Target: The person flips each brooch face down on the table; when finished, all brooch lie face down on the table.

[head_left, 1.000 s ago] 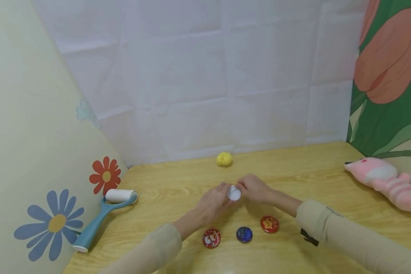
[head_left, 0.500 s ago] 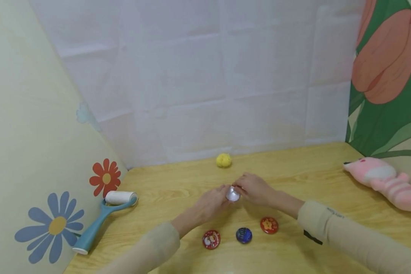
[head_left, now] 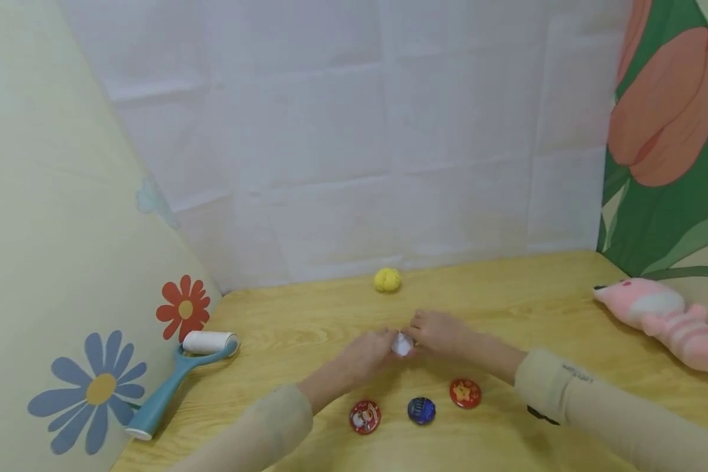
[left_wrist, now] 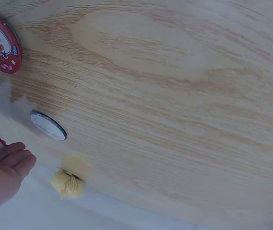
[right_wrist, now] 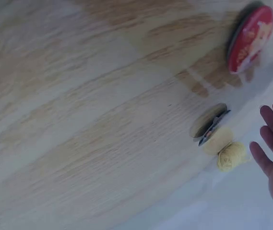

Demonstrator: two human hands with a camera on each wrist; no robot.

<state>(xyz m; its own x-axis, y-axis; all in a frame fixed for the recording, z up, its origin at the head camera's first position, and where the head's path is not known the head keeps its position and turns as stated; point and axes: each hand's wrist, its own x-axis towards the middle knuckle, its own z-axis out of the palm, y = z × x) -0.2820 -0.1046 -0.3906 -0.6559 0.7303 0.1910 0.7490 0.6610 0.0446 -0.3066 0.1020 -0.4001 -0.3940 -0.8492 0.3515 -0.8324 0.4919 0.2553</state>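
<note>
Presently, a small pale disc point(head_left: 402, 344) is held above the middle of the table point(head_left: 307, 314), between the two hands, its whitish face turned up toward the head camera. It is gripped at its left side by the left hand point(head_left: 362, 357), whose thumb is closed over it while the other fingers are only partly bent beneath; a thin red edge is shown there by the left wrist view. Its upper right rim is pinched by the fingertips of the right hand point(head_left: 442, 334), the remaining fingers being left loosely spread. Just in front of the hands, three badges are laid flat on the table: a red badge with a white figure point(head_left: 365, 417) to the left, a blue badge point(head_left: 421, 411) in the middle, and a red badge with a yellow star point(head_left: 465, 393) to the right, set slightly farther back. Beyond the hands, another round badge point(left_wrist: 48, 125) is seen by the wrist cameras, near a yellow ball point(head_left: 387, 280) placed by the middle of the back edge. By the left edge, a blue-handled roller point(head_left: 168, 387) is set; by the right edge, a pink plush toy point(head_left: 667, 321) is laid. Behind the back edge, a creased white cloth point(head_left: 354, 131) is hung.
</note>
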